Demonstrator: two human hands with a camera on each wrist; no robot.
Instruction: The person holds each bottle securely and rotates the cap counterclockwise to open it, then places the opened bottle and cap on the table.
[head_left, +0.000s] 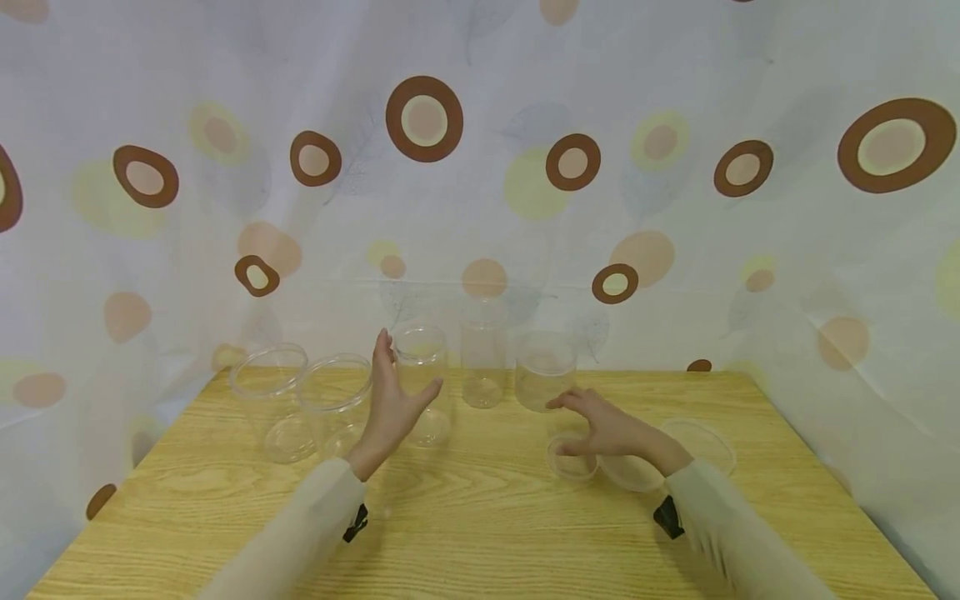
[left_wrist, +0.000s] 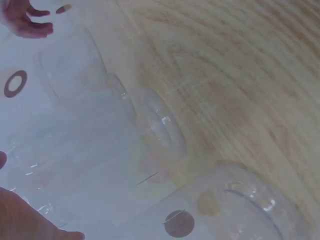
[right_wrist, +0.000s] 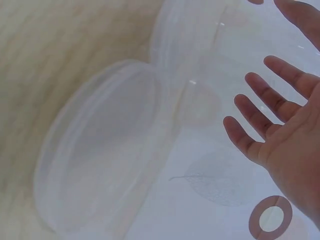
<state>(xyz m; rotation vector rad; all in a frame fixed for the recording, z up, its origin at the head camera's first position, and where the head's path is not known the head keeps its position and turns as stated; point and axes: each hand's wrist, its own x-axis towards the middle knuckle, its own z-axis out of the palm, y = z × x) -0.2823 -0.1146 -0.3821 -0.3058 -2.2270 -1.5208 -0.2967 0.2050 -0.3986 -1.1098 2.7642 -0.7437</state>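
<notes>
Beside a slim clear plastic jar, my left hand is raised with thumb and fingers spread apart, holding nothing. Only part of that left hand shows at the lower left of the left wrist view, next to the see-through jars. My right hand hovers above a small clear round lid, its fingers reaching towards a wide, short clear jar. The right wrist view shows those fingers spread loosely, with a clear lid lying on the table at the left.
Two clear jars with wide rims, a left one and its neighbour, stand at the table's left. A tall clear jar stands at the back. Two more clear lids, a middle one and a large one, lie around the right forearm.
</notes>
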